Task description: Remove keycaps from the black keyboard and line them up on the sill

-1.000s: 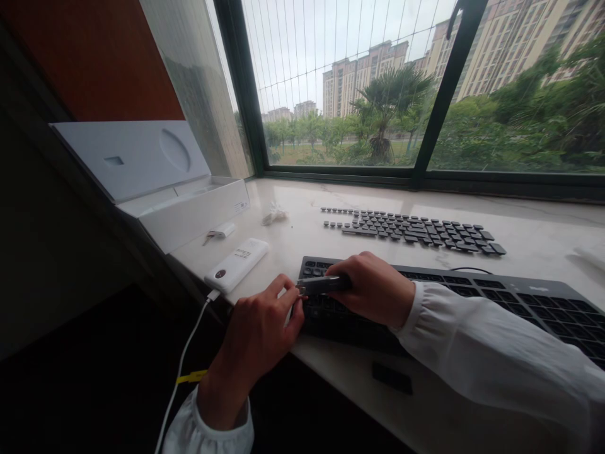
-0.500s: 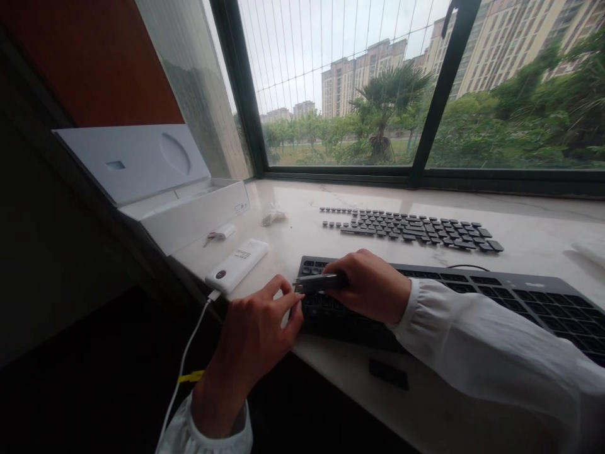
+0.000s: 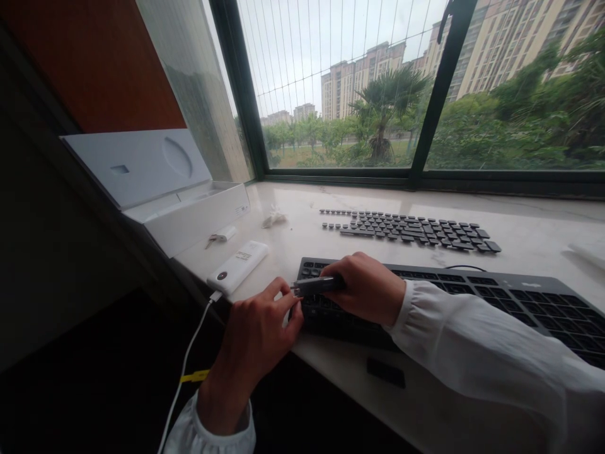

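Note:
My right hand (image 3: pixel 362 287) is wrapped round a dark keycap puller (image 3: pixel 314 285), its thin metal prongs pointing left. Just at those prongs, the thumb and fingers of my left hand (image 3: pixel 258 331) are pinched together; whatever they hold is too small to make out. Both hands are over the left end of a black keyboard (image 3: pixel 477 277). Most of its key positions are bare, while a few caps remain at its upper left corner. Behind it, loose black keycaps (image 3: pixel 416 228) lie in rows on the pale stone ledge.
A white power bank (image 3: pixel 240 266) with a plugged-in white cable (image 3: pixel 186 359) lies at left. Beyond it are a small white object (image 3: pixel 225 234), crumpled white material (image 3: pixel 274 217) and an open white box (image 3: pixel 198 217). A dark flat piece (image 3: pixel 386 372) lies near the front edge.
The puller and my right hand have shifted very slightly left, and the prongs sit a little higher against my left fingertips. The camera view has moved slightly.

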`<state>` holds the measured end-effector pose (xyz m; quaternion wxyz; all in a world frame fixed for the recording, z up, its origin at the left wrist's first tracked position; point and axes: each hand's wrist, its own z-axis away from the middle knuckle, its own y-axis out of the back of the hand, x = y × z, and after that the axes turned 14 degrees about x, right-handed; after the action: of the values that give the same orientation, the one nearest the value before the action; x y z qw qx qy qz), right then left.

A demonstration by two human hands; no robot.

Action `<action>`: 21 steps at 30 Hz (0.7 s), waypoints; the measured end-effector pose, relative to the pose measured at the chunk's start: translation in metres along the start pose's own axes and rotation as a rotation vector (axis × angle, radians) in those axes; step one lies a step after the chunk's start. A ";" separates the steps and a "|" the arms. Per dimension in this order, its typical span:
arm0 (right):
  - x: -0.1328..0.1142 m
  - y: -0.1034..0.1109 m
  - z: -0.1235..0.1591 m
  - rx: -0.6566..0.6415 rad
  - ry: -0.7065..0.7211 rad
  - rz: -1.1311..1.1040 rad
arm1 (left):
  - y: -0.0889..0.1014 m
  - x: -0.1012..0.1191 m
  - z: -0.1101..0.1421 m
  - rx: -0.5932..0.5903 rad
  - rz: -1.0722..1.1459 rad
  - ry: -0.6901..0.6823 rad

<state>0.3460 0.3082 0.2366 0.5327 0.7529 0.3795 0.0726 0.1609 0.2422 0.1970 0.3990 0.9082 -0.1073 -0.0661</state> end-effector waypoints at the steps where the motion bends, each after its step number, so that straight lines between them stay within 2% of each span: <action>1: 0.000 0.000 0.000 -0.001 -0.001 -0.002 | 0.000 0.000 0.000 -0.003 0.000 0.004; 12: -0.001 0.001 0.001 -0.046 0.023 -0.032 | 0.002 -0.001 -0.002 -0.056 0.072 0.040; 21: 0.001 -0.006 0.002 -0.024 0.129 0.102 | 0.001 -0.003 -0.001 -0.087 0.128 0.066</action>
<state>0.3449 0.3080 0.2298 0.5119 0.7585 0.3731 0.1527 0.1580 0.2429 0.1991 0.4450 0.8829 -0.1490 -0.0148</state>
